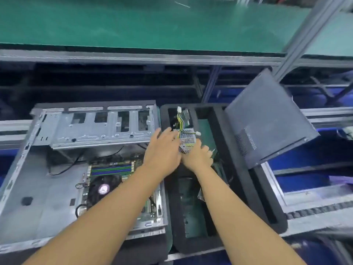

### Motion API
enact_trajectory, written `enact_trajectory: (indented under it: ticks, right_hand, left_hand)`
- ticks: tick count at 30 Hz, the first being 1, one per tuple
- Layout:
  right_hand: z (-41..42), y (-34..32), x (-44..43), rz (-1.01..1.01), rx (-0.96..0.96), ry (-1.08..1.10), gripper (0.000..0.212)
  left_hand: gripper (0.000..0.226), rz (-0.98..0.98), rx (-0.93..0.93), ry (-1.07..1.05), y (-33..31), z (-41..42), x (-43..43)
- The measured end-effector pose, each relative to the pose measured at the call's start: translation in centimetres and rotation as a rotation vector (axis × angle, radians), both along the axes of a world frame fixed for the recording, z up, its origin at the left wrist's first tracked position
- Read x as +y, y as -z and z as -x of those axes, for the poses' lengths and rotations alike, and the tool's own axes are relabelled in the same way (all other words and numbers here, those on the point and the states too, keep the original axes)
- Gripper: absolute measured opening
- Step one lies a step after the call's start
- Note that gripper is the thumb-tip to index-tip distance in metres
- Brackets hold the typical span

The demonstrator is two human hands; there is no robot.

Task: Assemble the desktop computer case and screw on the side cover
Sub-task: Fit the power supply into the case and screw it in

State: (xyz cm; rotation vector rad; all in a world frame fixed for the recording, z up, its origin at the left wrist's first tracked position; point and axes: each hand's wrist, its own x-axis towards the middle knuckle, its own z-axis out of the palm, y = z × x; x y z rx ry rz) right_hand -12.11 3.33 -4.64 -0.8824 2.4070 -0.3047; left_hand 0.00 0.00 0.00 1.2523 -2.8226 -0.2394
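**Loose cables and a leaning cover are the main hazards**

The computer case [38, 178] lies open on its side at the left, with the motherboard [114, 169] exposed and the drive cage [99, 129] across its far end. The side cover [267, 121] is not yet fitted. It is propped at a tilt over the far right corner of the black foam tray [238, 178], and it could probably be tipped over by a careless sweep of an arm.

Inside the tray, the power supply [188, 139] is held between both hands. The left hand [164, 148] is laid against its left side with fingers nearly straight, and the right hand [198, 155] is curled round its near end. With only one hand truly gripping, the unit might slip if it is lifted.

The cable bundle [179, 121] and a white connector [198, 133] hang free. They could be snagged on the tray wall or dragged across the motherboard during any transfer.
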Motion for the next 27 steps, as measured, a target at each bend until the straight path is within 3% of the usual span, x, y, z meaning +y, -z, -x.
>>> enact_trajectory:
  ticks: [3, 7, 9, 14, 18, 22, 27]
  right_hand:
    - [0.0, 1.9, -1.5, -0.082, 0.111, -0.081, 0.068]
    - [-0.5, 4.0, -2.5, -0.05, 0.281, -0.113, 0.049]
    - [-0.3, 4.2, -3.0, -0.024, 0.284, -0.107, 0.053]
    - [0.9, 3.4, -2.8, 0.024, 0.17, -0.059, 0.086]
    - [2.1, 0.5, -2.3, 0.129, 0.093, 0.074, 0.089]
    - [2.6, -4.6, -1.2, 0.273, 0.036, 0.154, 0.088]
    - [1.3, -11.9, 0.0, 0.542, -0.094, 0.219, 0.078]
  left_hand:
    - [0.051, 0.085, -0.099, -0.028, 0.6, 1.2, -0.7]
    - [0.052, 0.103, -0.139, -0.054, 1.5, 1.7, -0.7]
    - [0.047, 0.108, -0.081, -0.084, 1.6, 1.6, -0.8]
    - [0.034, 0.103, 0.139, -0.127, 1.7, 1.4, -1.2]
    - [0.028, 0.066, 0.37, -0.158, 1.7, 1.0, -1.1]
    - [0.026, -0.138, 0.623, -0.254, 1.2, 0.2, -1.2]
    - [0.037, -0.671, 0.923, -0.52, -2.1, -1.0, -2.3]
